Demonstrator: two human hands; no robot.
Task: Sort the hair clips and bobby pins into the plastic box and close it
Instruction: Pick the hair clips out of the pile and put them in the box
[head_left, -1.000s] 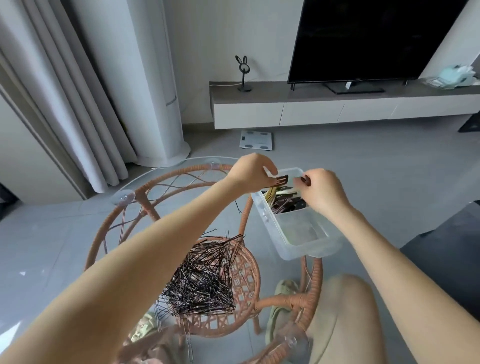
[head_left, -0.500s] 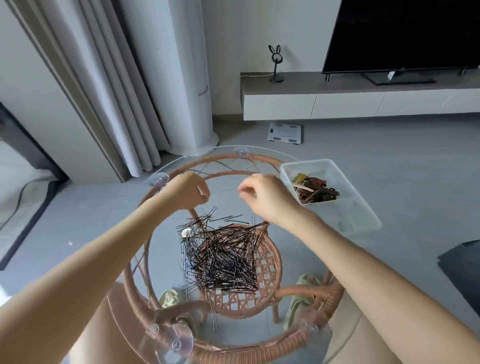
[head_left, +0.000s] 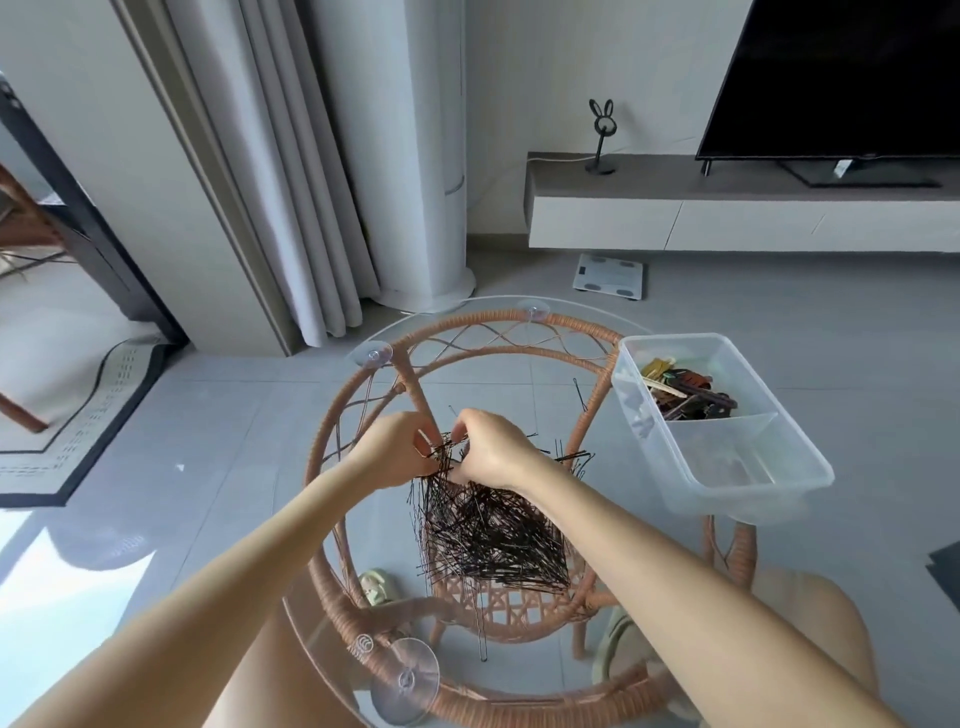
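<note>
Both hands, left hand and right hand, curled their fingers into the bobby pins heaped on the glass table, pinching a bunch. Gathering seemed the step in hand; the next move called for carrying the bunch right to the plastic box, whose near compartment lay empty.

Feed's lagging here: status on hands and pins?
Left hand and right hand pinch bobby pins at pile edge. Plastic box open, hair clips in far compartment. Nothing blocking.

Bobby pins heaped mid glass table; plastic box to their right, hair clips in its far compartment. Your left hand and right hand meet at the heap's far edge.
</note>
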